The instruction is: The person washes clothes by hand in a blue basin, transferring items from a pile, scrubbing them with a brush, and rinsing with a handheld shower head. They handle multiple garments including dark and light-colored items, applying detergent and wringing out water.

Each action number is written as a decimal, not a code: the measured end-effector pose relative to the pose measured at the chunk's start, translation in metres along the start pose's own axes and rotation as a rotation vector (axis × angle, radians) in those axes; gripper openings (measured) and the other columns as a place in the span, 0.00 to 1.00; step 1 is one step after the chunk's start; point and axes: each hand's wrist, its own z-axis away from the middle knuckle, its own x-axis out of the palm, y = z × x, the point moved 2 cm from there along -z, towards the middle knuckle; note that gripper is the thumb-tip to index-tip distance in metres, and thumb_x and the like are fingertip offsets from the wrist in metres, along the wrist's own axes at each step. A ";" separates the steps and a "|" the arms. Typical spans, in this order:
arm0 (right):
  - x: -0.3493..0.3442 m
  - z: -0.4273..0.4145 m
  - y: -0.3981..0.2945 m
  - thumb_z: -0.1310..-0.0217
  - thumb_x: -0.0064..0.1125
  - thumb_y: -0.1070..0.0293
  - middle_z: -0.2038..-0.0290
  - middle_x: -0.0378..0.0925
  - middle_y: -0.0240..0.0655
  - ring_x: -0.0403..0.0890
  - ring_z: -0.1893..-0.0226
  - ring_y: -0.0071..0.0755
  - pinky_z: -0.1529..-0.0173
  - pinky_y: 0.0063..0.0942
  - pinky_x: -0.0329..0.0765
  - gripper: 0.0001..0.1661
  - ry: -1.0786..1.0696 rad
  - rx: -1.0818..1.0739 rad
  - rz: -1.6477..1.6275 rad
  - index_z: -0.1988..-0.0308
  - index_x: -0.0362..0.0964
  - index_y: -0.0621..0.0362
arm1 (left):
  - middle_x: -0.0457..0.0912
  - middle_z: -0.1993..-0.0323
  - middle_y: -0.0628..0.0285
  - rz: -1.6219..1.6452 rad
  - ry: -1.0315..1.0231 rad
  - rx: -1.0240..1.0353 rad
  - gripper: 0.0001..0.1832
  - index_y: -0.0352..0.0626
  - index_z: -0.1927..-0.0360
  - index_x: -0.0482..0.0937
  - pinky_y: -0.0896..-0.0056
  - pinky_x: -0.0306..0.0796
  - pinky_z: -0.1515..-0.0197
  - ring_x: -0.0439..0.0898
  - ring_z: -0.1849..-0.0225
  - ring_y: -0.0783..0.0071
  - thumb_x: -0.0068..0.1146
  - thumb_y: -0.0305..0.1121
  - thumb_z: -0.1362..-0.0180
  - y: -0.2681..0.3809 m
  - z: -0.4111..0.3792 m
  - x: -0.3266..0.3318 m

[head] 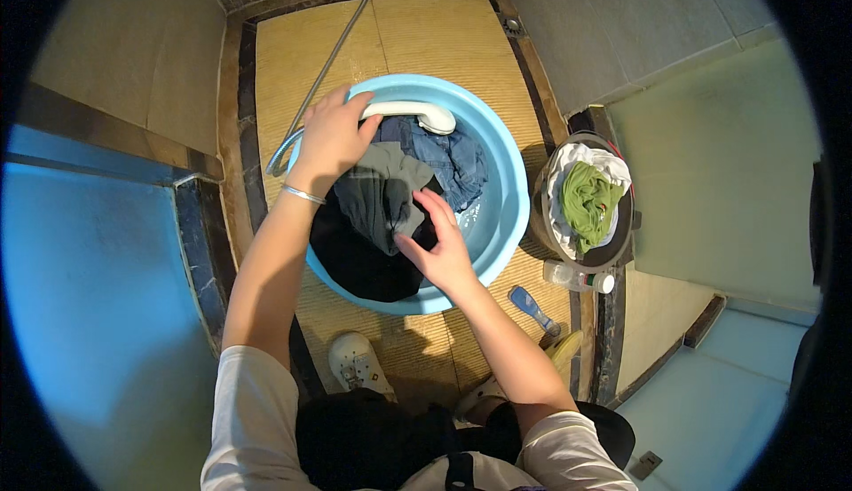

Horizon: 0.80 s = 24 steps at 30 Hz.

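Note:
A light blue plastic basin (pixel 509 218) stands on the ribbed floor. Inside it lie a grey garment (pixel 379 191), a black garment (pixel 363 268) and blue denim clothing (pixel 459 162), with some water showing at the right. My left hand (pixel 338 128) is at the basin's upper left, its fingers at the handle of a white hand shower (pixel 436 118); whether they close on the handle cannot be told. My right hand (pixel 436 245), thumb and fingers apart, touches or hovers over the grey garment's lower right edge.
A metal shower hose (pixel 333 55) runs from the top to the basin's left. At the right stand a bucket (pixel 622 241) holding white cloth and a green garment (pixel 586 208), a clear bottle (pixel 572 277) lying down, a blue brush (pixel 532 309) and a yellow object (pixel 566 351). Walls flank the floor.

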 end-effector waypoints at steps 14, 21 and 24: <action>-0.070 -0.007 0.015 0.46 0.66 0.68 0.47 0.77 0.53 0.78 0.44 0.57 0.39 0.41 0.75 0.28 -0.158 -0.045 0.193 0.44 0.73 0.60 | 0.72 0.40 0.44 0.184 -0.309 0.461 0.31 0.41 0.45 0.79 0.37 0.54 0.32 0.65 0.32 0.46 0.70 0.46 0.52 0.144 0.192 0.038; -0.006 -0.014 -0.031 0.58 0.74 0.66 0.35 0.66 0.57 0.71 0.37 0.61 0.33 0.43 0.71 0.39 -0.336 -0.066 0.278 0.42 0.73 0.56 | 0.77 0.43 0.42 -0.171 -0.485 0.520 0.25 0.44 0.38 0.77 0.54 0.69 0.43 0.76 0.43 0.53 0.53 0.35 0.39 0.149 0.216 0.073; -0.022 -0.020 -0.018 0.58 0.69 0.69 0.40 0.71 0.57 0.76 0.42 0.61 0.38 0.43 0.75 0.27 -0.204 -0.111 0.320 0.53 0.78 0.61 | 0.77 0.45 0.41 -0.027 -0.552 0.384 0.26 0.48 0.36 0.76 0.54 0.71 0.49 0.78 0.51 0.53 0.54 0.35 0.40 0.147 0.215 0.070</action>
